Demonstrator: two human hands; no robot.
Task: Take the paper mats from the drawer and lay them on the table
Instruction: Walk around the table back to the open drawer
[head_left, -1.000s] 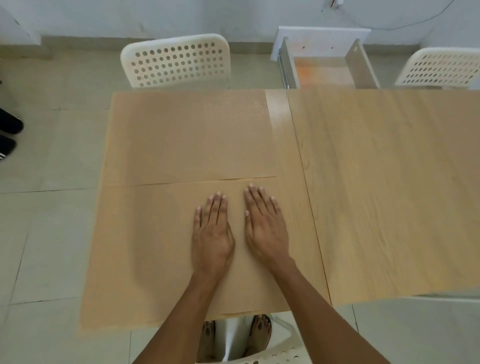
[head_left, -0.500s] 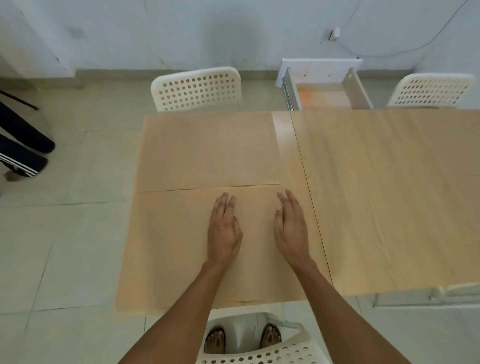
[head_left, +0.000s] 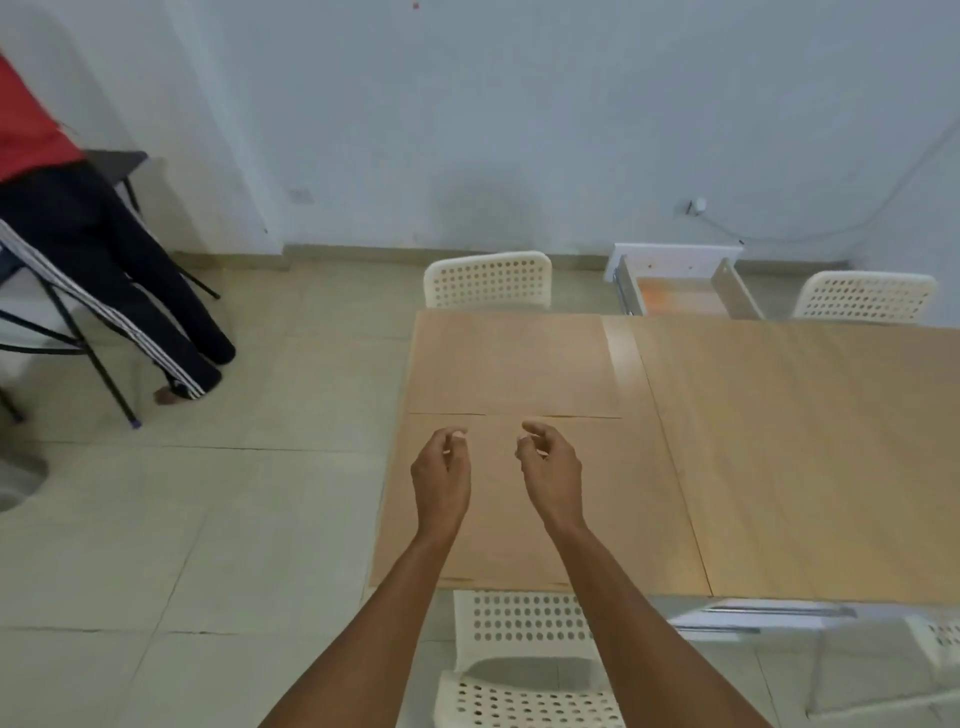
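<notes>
Two brown paper mats lie flat on the left part of the wooden table: a far mat and a near mat, meeting along a seam. My left hand and my right hand hover above the near mat, lifted off it, fingers loosely curled and holding nothing. The white drawer stands pulled open beyond the table's far edge, its orange-tinted bottom showing.
White perforated chairs stand at the far side, far right and just below me. A person in dark striped trousers sits on a folding chair at the left. Tiled floor lies left of the table.
Both hands have lifted off the near mat and their fingers have curled loosely. The camera has tilted up and pulled back, showing more wall and floor.
</notes>
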